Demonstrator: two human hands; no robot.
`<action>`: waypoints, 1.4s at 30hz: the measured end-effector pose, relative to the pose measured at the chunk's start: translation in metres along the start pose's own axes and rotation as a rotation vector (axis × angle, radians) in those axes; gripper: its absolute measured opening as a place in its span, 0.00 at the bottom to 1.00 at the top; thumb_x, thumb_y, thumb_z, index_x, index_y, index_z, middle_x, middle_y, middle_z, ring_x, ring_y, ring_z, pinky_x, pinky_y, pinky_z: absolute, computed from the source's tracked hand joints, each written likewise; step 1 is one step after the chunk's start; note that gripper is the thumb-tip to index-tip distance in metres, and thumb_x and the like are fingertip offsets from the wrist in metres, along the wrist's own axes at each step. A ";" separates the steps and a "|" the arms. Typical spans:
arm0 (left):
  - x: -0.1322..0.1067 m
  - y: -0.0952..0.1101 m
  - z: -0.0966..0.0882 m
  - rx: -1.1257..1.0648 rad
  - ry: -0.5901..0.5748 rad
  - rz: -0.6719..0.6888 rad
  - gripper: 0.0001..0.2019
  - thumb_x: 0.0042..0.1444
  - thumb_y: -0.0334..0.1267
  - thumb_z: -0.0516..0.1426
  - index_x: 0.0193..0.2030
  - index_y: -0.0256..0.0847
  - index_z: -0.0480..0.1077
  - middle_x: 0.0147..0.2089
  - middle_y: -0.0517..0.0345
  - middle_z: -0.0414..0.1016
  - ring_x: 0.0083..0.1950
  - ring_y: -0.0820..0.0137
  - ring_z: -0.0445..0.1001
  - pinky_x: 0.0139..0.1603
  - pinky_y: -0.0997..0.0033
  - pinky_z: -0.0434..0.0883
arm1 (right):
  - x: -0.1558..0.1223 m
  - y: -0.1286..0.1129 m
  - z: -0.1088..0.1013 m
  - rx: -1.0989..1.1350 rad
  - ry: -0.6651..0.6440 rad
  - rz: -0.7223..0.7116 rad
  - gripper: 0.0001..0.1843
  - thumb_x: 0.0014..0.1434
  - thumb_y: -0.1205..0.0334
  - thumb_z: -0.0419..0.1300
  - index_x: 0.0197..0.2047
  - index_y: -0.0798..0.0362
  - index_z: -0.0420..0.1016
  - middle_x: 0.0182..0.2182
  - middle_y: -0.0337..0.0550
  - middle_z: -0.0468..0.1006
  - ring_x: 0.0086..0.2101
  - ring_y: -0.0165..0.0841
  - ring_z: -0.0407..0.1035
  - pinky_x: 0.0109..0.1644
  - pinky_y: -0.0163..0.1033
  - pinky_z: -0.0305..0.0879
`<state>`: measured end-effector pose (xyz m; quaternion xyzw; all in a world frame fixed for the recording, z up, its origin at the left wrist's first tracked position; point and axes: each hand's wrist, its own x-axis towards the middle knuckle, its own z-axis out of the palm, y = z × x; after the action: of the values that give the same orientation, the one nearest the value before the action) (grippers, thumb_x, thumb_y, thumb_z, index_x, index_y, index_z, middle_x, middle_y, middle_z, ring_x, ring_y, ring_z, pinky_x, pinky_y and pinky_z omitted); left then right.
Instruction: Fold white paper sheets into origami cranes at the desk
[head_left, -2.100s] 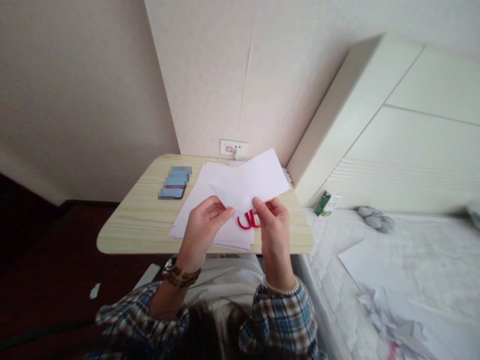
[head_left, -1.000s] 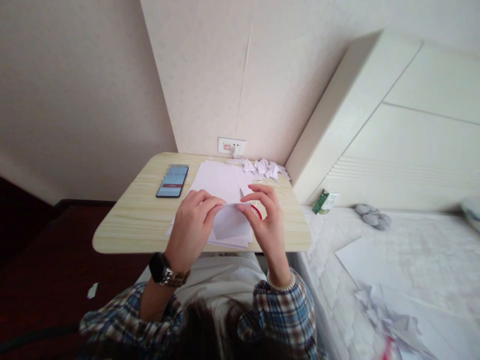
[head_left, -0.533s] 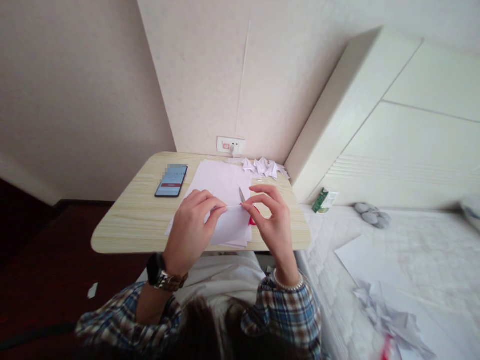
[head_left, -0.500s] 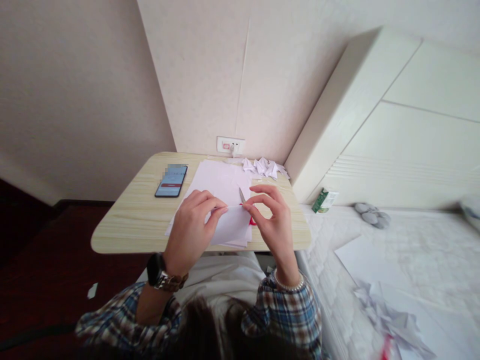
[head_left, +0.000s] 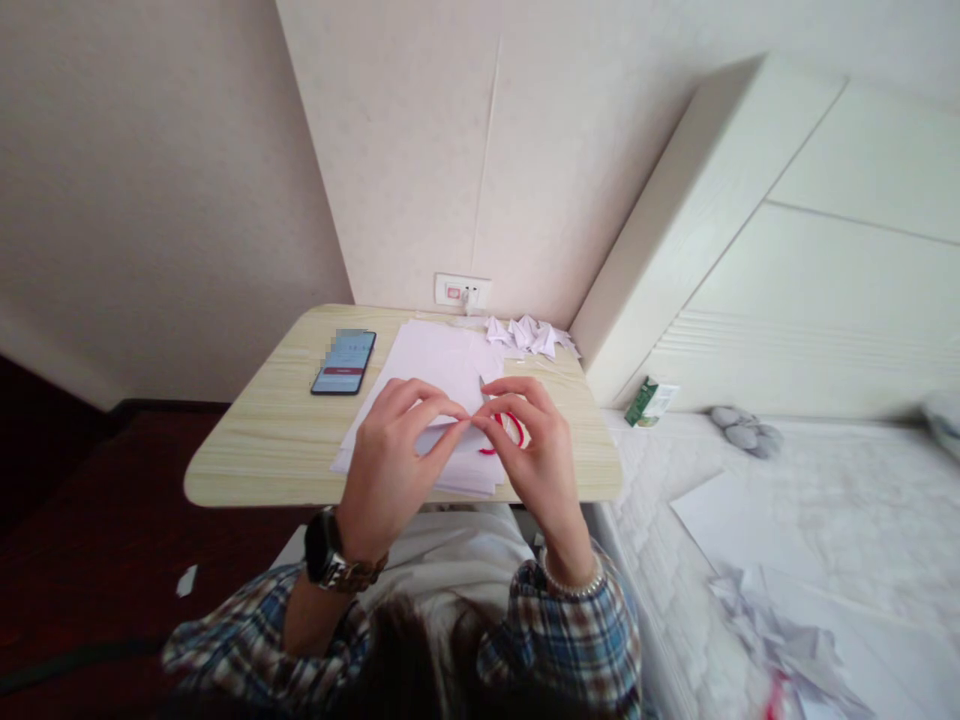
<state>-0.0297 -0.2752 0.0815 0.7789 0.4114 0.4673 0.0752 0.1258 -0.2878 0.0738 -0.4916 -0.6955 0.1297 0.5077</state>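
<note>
My left hand [head_left: 394, 455] and my right hand [head_left: 534, 450] meet over the near edge of a small wooden table [head_left: 270, 430]. Both pinch a folded white sheet of paper [head_left: 442, 443], fingertips almost touching at its top crease. Under the hands lies a stack of white paper [head_left: 431, 365]. Red-handled scissors [head_left: 511, 428] lie on the stack just behind my right fingers, mostly hidden. A watch sits on my left wrist, a bead bracelet on my right.
A phone [head_left: 343, 363] lies on the table's left part. Several small folded paper pieces [head_left: 530, 334] sit at the back by the wall socket [head_left: 463, 293]. To the right is a bed [head_left: 817, 520] with loose paper scraps [head_left: 780, 620] and a small green carton [head_left: 649, 402].
The large sheet held up earlier has been folded down small. My hands have drawn closer together, fingertips now nearly touching over the crease.
</note>
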 end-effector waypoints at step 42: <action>0.002 -0.016 -0.015 -0.482 0.071 -0.840 0.09 0.41 0.40 0.65 0.27 0.41 0.70 0.22 0.66 0.69 0.25 0.72 0.65 0.26 0.73 0.62 | -0.018 0.098 0.018 -0.349 -0.068 0.423 0.05 0.54 0.70 0.58 0.35 0.55 0.74 0.34 0.48 0.78 0.38 0.39 0.71 0.47 0.44 0.66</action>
<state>-0.0503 -0.2670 0.0833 0.4894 0.5724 0.5050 0.4216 0.1651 -0.2498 -0.0109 -0.7015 -0.6057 0.1274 0.3534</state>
